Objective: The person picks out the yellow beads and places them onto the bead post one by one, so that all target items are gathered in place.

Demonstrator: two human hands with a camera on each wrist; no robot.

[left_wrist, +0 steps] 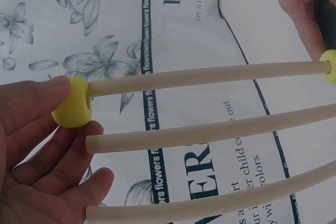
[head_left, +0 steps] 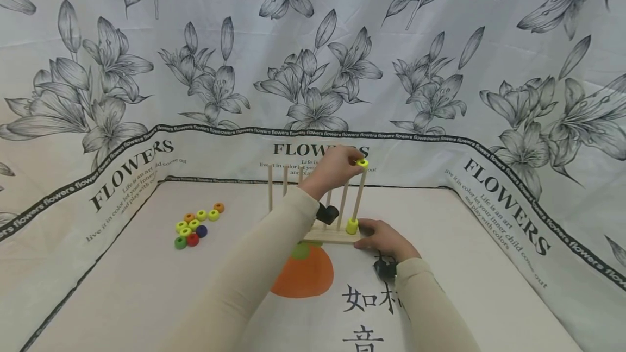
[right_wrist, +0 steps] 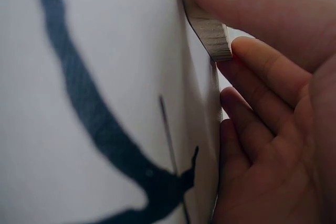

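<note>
My left hand (head_left: 335,167) pinches a yellow bead (left_wrist: 72,103) between thumb and fingers at the tip of the rightmost wooden peg (head_left: 359,194). In the left wrist view the bead's hole faces the peg's end. Another yellow bead (head_left: 352,226) sits low on that same peg. Down at the right end of the peg rack, my right hand (head_left: 386,238) holds the wooden base (head_left: 332,237), thumb and fingers around its end (right_wrist: 215,43). My left forearm hides part of the rack in the head view.
Loose beads in yellow, orange, green, red and dark blue lie in a group left of the rack, among them a red bead (head_left: 193,239). An orange fruit print (head_left: 308,273) and black characters mark the white tabletop cloth. A flowered curtain (head_left: 313,69) stands behind.
</note>
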